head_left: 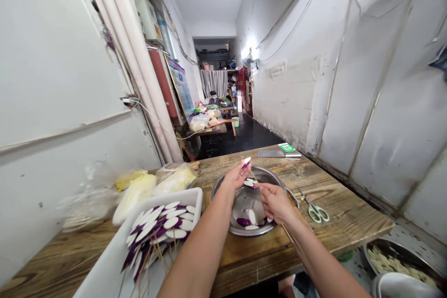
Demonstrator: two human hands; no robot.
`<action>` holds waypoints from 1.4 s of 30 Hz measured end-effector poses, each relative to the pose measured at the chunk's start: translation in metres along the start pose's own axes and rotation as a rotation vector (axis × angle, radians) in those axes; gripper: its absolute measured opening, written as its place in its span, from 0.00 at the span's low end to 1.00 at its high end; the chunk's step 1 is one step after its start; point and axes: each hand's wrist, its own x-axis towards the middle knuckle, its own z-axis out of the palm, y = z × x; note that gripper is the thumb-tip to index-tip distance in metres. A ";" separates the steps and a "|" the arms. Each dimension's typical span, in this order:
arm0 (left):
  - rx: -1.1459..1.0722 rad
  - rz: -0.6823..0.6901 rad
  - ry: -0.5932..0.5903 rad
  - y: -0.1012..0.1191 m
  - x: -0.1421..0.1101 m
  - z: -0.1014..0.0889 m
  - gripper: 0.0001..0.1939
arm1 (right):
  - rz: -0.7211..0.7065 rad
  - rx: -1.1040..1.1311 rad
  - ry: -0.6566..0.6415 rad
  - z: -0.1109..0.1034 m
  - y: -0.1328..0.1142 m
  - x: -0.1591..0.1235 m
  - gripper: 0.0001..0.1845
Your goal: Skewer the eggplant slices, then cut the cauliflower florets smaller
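Over a round metal basin (218,181), my left hand (236,176) pinches a purple-edged white eggplant slice (246,162). My right hand (275,201) is closed on a thin wooden skewer (254,176), whose tip points up toward that slice; whether it touches the slice I cannot tell. More skewer length (287,232) sticks out below the right palm. Several loose eggplant slices (252,217) lie in the basin. Left of my left forearm, a white plastic tub (198,200) holds a pile of skewered eggplant slices (171,222).
Green-handled scissors (318,213) and a cleaver (272,153) lie on the wooden table (342,200). Plastic bags (174,179) sit behind the tub. A metal bowl of pale food (394,260) stands low at right. A masked person (214,98) sits at a far table.
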 end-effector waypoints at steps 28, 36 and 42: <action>-0.019 -0.024 0.012 0.003 -0.001 0.002 0.07 | 0.019 0.007 0.021 0.001 -0.005 -0.003 0.26; -0.007 -0.006 -0.004 0.003 0.000 0.002 0.06 | 0.025 0.013 0.000 0.000 -0.003 -0.002 0.28; 0.017 -0.017 -0.010 0.003 0.002 0.001 0.08 | 0.027 0.010 0.001 0.000 -0.004 -0.003 0.29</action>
